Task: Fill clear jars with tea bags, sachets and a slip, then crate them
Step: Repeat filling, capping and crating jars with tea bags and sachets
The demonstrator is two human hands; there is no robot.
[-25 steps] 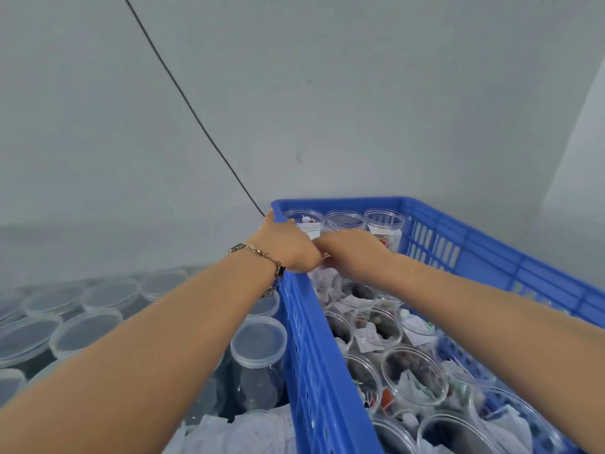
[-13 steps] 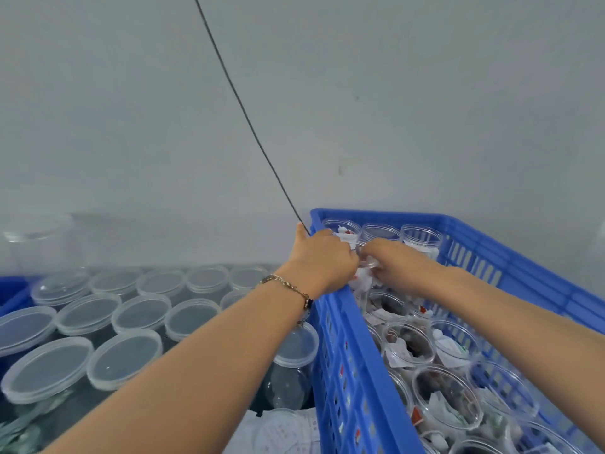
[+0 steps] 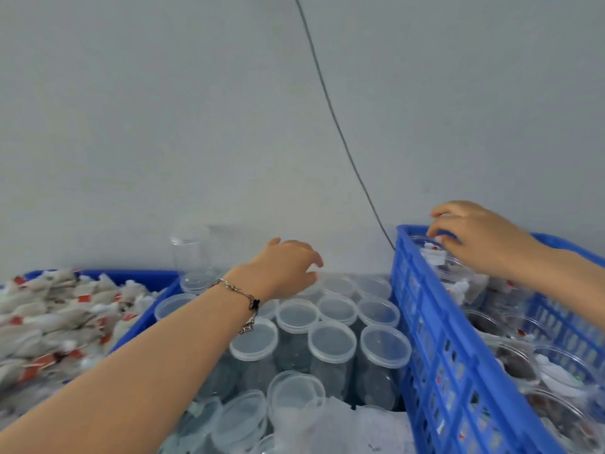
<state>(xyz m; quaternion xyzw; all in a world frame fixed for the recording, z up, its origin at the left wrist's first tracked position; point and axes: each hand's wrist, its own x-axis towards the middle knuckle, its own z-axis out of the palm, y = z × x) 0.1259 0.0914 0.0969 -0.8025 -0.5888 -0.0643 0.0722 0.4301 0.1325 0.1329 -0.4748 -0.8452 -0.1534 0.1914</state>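
Note:
A blue crate [image 3: 435, 339] on the right holds several open clear jars [image 3: 556, 365] filled with tea bags and white slips. My right hand [image 3: 481, 237] hovers over the crate's far left corner, its fingers loosely curled above a filled jar [image 3: 432, 253], gripping nothing that I can see. My left hand [image 3: 288, 267], with a bracelet on its wrist, reaches left of the crate over a cluster of lidded clear jars [image 3: 332, 342]. Its fingers are spread and hold nothing.
At the left, a blue bin [image 3: 144, 319] is heaped with tea bags [image 3: 49, 322]. A clear jar [image 3: 190, 247] stands higher at the back by the grey wall. A black cable [image 3: 327, 103] runs down the wall. White slips [image 3: 343, 427] lie at the bottom.
Both hands have left the jar in the crate's corner. My left hand has moved left over the lidded jars, my right hand has lifted, and the view has turned left.

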